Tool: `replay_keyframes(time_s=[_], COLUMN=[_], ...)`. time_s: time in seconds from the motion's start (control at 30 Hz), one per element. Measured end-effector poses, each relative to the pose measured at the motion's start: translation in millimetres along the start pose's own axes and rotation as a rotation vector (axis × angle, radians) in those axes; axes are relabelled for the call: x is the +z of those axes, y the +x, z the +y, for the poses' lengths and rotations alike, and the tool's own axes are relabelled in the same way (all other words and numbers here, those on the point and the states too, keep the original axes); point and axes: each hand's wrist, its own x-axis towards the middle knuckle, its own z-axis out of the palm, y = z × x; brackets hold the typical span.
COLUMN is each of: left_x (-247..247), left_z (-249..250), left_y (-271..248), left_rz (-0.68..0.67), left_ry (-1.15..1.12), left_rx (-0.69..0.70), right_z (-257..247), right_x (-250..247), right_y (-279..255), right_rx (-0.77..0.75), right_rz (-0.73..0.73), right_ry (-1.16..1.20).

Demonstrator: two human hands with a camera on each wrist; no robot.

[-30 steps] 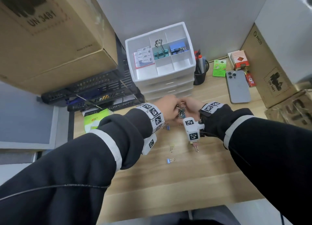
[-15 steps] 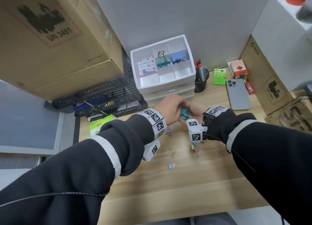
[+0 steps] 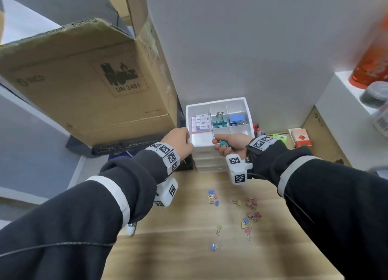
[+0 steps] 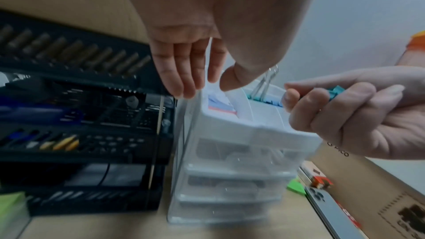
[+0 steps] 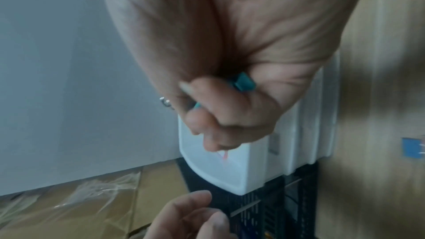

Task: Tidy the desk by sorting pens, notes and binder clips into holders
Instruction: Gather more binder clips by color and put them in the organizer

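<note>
Binder clips [image 3: 247, 216] lie scattered on the near desk [image 3: 189, 248]; farther on, the right hand [image 3: 232, 144] grips teal clips [image 3: 223, 143] at the white organizer [image 3: 241, 105] — left hand [image 3: 180, 142], fingers relaxed, at its left edge.

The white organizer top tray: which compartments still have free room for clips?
On the organizer, the front compartments are bare; behind them, one holds teal clips, one blue clips. Notes fill the left compartment's back.
</note>
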Motion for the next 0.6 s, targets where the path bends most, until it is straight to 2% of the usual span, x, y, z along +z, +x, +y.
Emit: replay_keyframes(time_s=[0.13, 0.27, 0.4, 0.47, 0.6], left_x=[-14, -17, -21, -21, -24], left_z=[-2, 2, 10, 14, 23], left_y=[4, 9, 16, 19, 27], left_rz=[-0.042, -0.076, -0.103, -0.129, -0.150], left_ry=[0.021, 0.038, 0.086, 0.115, 0.147], left_rx=[0.035, 0.061, 0.063, 0.042, -0.017], right_z=[-21, -36, -45, -48, -63], right_x=[15, 10, -2, -1, 15], right_y=[4, 12, 18, 18, -1], right_rx=[-0.030, -0.010, 0.023, 0.036, 0.019], right_rz=[0.044, 0.212, 0.325, 0.280, 0.078], right_ry=[-0.043, -0.089, -0.244, -0.221, -0.109])
